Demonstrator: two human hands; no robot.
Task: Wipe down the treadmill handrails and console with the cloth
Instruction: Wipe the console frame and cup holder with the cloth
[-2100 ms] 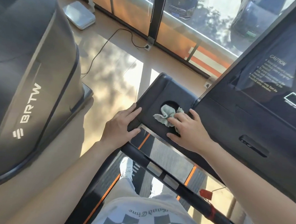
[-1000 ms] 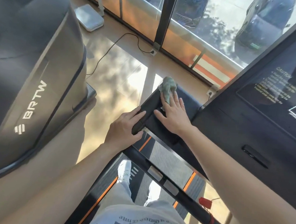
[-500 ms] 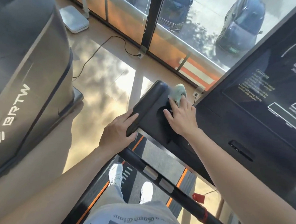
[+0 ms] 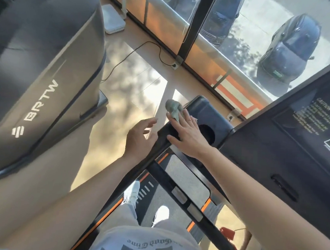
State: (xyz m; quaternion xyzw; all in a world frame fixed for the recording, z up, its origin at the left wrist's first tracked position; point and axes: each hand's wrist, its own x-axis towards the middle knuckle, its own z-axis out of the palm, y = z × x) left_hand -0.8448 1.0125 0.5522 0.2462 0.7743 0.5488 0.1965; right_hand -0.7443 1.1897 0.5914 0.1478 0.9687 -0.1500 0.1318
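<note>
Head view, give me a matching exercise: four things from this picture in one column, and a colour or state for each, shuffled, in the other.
1 cloth
2 left hand
3 right hand
4 clip

A fingers spread, holding nothing
B red
C grey-green, bunched
D flat on the console, pressing the cloth

Pairs: 1-C, 2-A, 3-D, 4-B

Crumpled grey-green cloth [image 4: 174, 109] — soft fabric, matt. Black moulded plastic console tray [image 4: 210, 110] — smooth, faint sheen. Dark flat console screen panel [image 4: 306, 123]: glossy, reflective. Black round handrail bar [image 4: 163, 178]: matt, with two brushed silver metal pads [image 4: 179, 195]. Grey treadmill belt [image 4: 186, 177]: rough, grainy. Beige floor tiles [image 4: 127, 87]: polished, mirror-glossy.
</note>
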